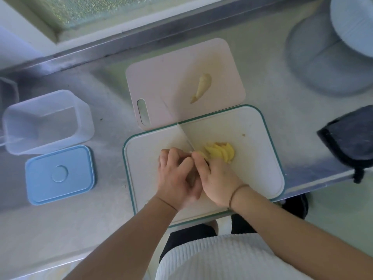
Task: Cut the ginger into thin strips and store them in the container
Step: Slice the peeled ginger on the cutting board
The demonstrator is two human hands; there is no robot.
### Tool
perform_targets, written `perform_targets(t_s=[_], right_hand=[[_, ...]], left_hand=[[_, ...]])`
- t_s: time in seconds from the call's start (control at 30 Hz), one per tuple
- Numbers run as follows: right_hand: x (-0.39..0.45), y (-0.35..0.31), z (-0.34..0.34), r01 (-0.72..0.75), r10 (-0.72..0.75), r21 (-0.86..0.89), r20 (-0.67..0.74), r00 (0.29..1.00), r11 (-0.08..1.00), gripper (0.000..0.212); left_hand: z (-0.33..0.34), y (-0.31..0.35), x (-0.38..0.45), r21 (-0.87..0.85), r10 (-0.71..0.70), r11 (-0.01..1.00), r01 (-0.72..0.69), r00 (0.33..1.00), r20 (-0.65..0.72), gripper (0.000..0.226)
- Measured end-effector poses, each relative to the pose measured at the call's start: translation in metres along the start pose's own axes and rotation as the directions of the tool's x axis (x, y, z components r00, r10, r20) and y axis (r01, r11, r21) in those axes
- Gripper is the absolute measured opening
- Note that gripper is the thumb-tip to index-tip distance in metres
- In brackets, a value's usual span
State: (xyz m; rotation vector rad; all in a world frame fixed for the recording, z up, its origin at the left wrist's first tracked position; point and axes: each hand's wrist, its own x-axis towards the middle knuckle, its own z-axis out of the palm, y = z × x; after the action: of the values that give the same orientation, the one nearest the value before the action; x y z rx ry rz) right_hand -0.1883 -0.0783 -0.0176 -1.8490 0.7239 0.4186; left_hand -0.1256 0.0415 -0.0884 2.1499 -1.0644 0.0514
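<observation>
Your left hand (177, 174) is curled around the handle of a pale-bladed knife (182, 136), blade pointing toward the far edge of the white, teal-rimmed cutting board (260, 158). Your right hand (216, 174) presses curled fingertips on the fanned yellow ginger slices (222, 152) mid-board. Another ginger piece (201, 87) lies on the pink board (161, 81) beyond. The clear rectangular plastic container (46, 122) and its blue lid (60, 174) sit well apart toward the counter's left edge.

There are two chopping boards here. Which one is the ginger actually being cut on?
The white board with the green rim, nearest the person: both hands and the yellow ginger slices are on it. The pink board behind holds only one uncut ginger piece.
</observation>
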Motion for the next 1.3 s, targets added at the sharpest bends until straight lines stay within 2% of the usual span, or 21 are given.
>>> perform_targets(t_s=[0.2, 0.33, 0.5, 0.7, 0.83, 0.93, 1.0, 1.1, 1.2, 1.27, 1.3], right_hand=[[-0.013, 0.013, 0.008, 0.031, -0.032, -0.022, -0.025, 0.999, 0.999, 0.072], [-0.044, 0.025, 0.004, -0.042, 0.042, -0.005, -0.016, 0.999, 0.999, 0.063], [-0.008, 0.008, -0.001, 0.004, -0.003, 0.011, -0.076, 0.997, 1.0, 0.064], [-0.007, 0.013, -0.016, -0.098, 0.096, -0.018, -0.1, 0.99, 0.995, 0.063], [-0.015, 0.009, -0.033, -0.173, 0.159, 0.262, 0.073, 0.985, 0.949, 0.065], [-0.025, 0.001, -0.057, -0.158, 0.145, 0.426, 0.064, 0.987, 0.891, 0.064], [-0.03, 0.007, -0.075, -0.193, 0.221, 0.513, 0.006, 0.975, 0.836, 0.061], [-0.037, 0.019, -0.092, -0.224, 0.301, 0.559, -0.048, 0.952, 0.798, 0.06], [-0.042, 0.028, -0.096, -0.239, 0.338, 0.588, -0.062, 0.939, 0.772, 0.061], [-0.045, 0.03, -0.096, -0.236, 0.338, 0.6, -0.061, 0.939, 0.764, 0.061], [-0.047, 0.031, -0.096, -0.234, 0.334, 0.6, -0.06, 0.941, 0.765, 0.06]], left_hand=[[-0.001, 0.0, 0.0, 0.002, -0.027, 1.0, 0.027, 0.999, -0.026, 0.013], [-0.001, 0.0, -0.002, 0.027, -0.033, 0.999, 0.034, 0.999, -0.037, 0.016], [-0.002, 0.0, -0.002, 0.042, -0.007, 0.999, 0.008, 0.999, -0.031, 0.015], [-0.004, 0.003, -0.004, 0.037, -0.033, 0.999, 0.034, 0.999, -0.039, 0.02], [-0.008, 0.007, -0.003, 0.029, -0.081, 0.996, 0.081, 0.997, -0.015, 0.025], [-0.015, 0.013, 0.003, 0.019, -0.158, 0.987, 0.157, 0.987, 0.035, 0.027], [-0.02, 0.015, 0.01, 0.065, -0.189, 0.981, 0.184, 0.979, 0.072, 0.026], [-0.024, 0.016, 0.017, 0.175, -0.147, 0.977, 0.125, 0.981, 0.123, 0.023], [-0.026, 0.021, 0.031, 0.173, -0.184, 0.973, 0.152, 0.965, 0.188, 0.03], [-0.024, 0.026, 0.048, 0.153, -0.17, 0.98, 0.127, 0.932, 0.319, 0.04], [-0.023, 0.029, 0.058, 0.128, -0.156, 0.985, 0.112, 0.895, 0.417, 0.045]])
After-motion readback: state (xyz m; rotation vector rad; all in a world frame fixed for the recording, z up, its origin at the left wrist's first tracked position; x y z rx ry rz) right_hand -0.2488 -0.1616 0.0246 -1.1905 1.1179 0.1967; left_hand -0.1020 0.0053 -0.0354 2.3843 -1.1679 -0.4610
